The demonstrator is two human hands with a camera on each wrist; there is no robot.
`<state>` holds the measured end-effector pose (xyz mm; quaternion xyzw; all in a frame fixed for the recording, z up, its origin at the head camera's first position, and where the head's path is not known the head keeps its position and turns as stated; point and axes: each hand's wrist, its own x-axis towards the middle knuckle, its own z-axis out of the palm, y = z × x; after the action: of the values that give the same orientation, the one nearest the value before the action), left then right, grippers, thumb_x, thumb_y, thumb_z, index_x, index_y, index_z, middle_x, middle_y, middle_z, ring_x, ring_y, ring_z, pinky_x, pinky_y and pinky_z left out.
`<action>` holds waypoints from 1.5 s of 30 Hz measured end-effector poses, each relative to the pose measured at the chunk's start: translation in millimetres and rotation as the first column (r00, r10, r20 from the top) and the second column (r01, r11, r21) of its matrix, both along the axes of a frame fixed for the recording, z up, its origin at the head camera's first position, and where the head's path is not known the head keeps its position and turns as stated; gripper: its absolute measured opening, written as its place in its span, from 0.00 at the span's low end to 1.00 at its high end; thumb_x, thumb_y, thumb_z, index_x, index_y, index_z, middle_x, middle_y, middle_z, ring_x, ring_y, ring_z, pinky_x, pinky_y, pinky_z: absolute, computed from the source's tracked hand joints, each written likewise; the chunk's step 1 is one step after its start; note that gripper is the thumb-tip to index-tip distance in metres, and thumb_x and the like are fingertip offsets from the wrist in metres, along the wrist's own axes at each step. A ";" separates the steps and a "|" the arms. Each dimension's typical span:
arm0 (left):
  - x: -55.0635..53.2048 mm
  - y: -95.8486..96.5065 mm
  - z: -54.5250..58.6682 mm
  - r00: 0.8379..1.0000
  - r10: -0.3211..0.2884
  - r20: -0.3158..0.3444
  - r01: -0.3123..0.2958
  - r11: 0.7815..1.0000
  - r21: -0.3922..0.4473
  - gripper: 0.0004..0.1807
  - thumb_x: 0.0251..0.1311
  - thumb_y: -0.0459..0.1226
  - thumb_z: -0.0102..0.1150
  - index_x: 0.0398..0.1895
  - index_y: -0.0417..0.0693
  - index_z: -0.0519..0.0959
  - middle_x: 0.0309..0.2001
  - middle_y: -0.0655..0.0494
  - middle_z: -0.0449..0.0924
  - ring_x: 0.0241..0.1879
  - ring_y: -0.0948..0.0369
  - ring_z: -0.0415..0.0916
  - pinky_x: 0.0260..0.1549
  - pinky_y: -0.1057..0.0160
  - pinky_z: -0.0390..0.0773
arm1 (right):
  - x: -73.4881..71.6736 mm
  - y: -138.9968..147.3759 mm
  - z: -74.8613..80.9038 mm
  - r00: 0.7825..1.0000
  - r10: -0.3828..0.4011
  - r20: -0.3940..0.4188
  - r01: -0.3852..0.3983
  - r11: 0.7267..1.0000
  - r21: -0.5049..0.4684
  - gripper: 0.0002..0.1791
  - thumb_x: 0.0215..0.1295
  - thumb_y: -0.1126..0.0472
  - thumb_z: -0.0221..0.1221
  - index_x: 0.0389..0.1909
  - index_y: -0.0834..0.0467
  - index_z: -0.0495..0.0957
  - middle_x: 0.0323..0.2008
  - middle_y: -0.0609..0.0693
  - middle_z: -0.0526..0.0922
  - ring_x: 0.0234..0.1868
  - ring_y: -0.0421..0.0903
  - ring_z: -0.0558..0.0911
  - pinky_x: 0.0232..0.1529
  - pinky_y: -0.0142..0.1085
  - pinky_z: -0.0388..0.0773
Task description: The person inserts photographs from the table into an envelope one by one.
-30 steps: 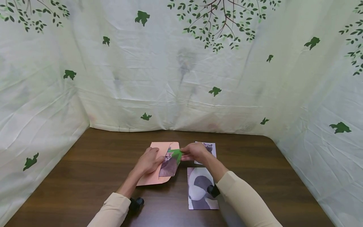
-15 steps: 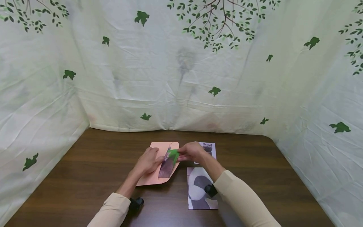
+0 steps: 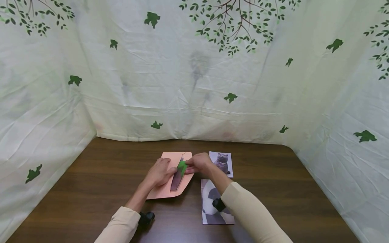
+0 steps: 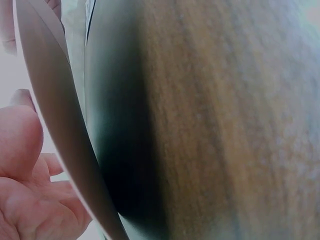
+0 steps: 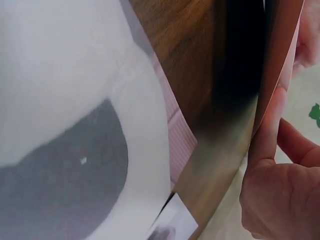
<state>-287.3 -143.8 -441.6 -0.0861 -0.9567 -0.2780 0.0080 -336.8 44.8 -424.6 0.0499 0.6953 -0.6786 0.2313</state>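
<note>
A pink envelope (image 3: pixel 161 193) is held at an angle above the table, its slanted opening facing right. My left hand (image 3: pixel 158 172) grips its left side, thumb across the front; the left wrist view shows the envelope's edge (image 4: pixel 60 110) beside the palm. A photo card (image 3: pixel 176 182) with a green upper part sits mostly inside the opening, leaving a narrow strip showing. My right hand (image 3: pixel 199 163) pinches the card's green part at the envelope's right edge. The right wrist view has that hand's fingers (image 5: pixel 270 125) along the envelope edge.
On the brown wooden table (image 3: pixel 267 189) lie a small cat photo (image 3: pixel 222 162) and, nearer, a larger grey-and-white print (image 3: pixel 209 206) partly under my right forearm. Dark wrist cameras are on both sleeves. A white leaf-patterned cloth (image 3: pixel 170 84) hangs behind the table.
My right hand has moved left with the card, which has slid deeper into the envelope, so less of it shows. The cat photo is more exposed. My left hand stays in place.
</note>
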 end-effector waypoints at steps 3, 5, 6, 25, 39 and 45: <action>-1.5 0.3 -0.8 1.000 0.008 0.014 -0.008 1.000 -0.007 0.30 0.68 0.43 0.54 0.65 0.28 0.70 0.63 0.29 0.70 0.65 0.39 0.69 0.62 0.42 0.71 | -0.1 -3.8 -1.7 1.000 -0.025 0.001 0.025 1.000 -0.005 0.09 0.66 0.73 0.60 0.44 0.76 0.81 0.23 0.55 0.84 0.21 0.44 0.86 0.33 0.37 0.86; -2.5 0.4 -1.4 1.000 0.009 0.018 -0.009 1.000 -0.011 0.30 0.69 0.43 0.54 0.65 0.28 0.70 0.63 0.30 0.70 0.65 0.40 0.69 0.62 0.43 0.71 | -0.5 -6.1 -2.7 0.999 -0.038 0.003 0.038 0.999 -0.007 0.10 0.67 0.73 0.60 0.44 0.76 0.81 0.23 0.55 0.84 0.21 0.43 0.86 0.33 0.37 0.86; -2.9 0.2 -1.9 1.000 0.010 0.020 -0.009 1.000 -0.012 0.30 0.69 0.43 0.54 0.65 0.28 0.70 0.63 0.30 0.70 0.65 0.40 0.69 0.63 0.43 0.71 | -0.6 -7.3 -3.0 0.999 -0.044 0.002 0.044 0.999 -0.008 0.10 0.67 0.73 0.60 0.44 0.76 0.81 0.23 0.55 0.84 0.21 0.43 0.86 0.33 0.37 0.86; -3.0 -0.3 -1.9 1.000 -0.009 0.000 0.009 1.000 -0.015 0.30 0.69 0.43 0.54 0.64 0.27 0.71 0.62 0.29 0.71 0.65 0.39 0.69 0.62 0.42 0.71 | -0.6 -15.7 -9.5 0.998 -0.062 0.017 0.063 0.998 -0.015 0.09 0.67 0.72 0.61 0.42 0.75 0.82 0.23 0.56 0.85 0.20 0.45 0.86 0.31 0.38 0.86; -4.0 -0.9 -2.8 1.000 -0.004 0.007 0.004 1.000 -0.012 0.29 0.68 0.42 0.55 0.64 0.27 0.71 0.62 0.30 0.72 0.66 0.40 0.68 0.63 0.42 0.70 | 8.5 -12.6 -3.5 0.999 0.050 0.020 -0.049 0.999 -0.019 0.09 0.64 0.77 0.57 0.41 0.79 0.82 0.27 0.59 0.85 0.23 0.46 0.87 0.34 0.39 0.87; -3.7 -0.5 -2.5 1.000 -0.004 0.014 0.004 1.000 -0.010 0.29 0.68 0.42 0.55 0.64 0.27 0.71 0.62 0.30 0.72 0.66 0.40 0.68 0.63 0.43 0.70 | 10.1 -17.0 -7.3 1.000 -0.006 -0.024 0.005 1.000 -0.031 0.09 0.62 0.79 0.56 0.40 0.79 0.82 0.26 0.59 0.86 0.22 0.47 0.87 0.34 0.40 0.87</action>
<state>-290.9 -144.3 -444.1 -0.0862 -0.9580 -0.2736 0.0004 -326.7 27.8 -431.9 0.0403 0.6873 -0.6904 0.2219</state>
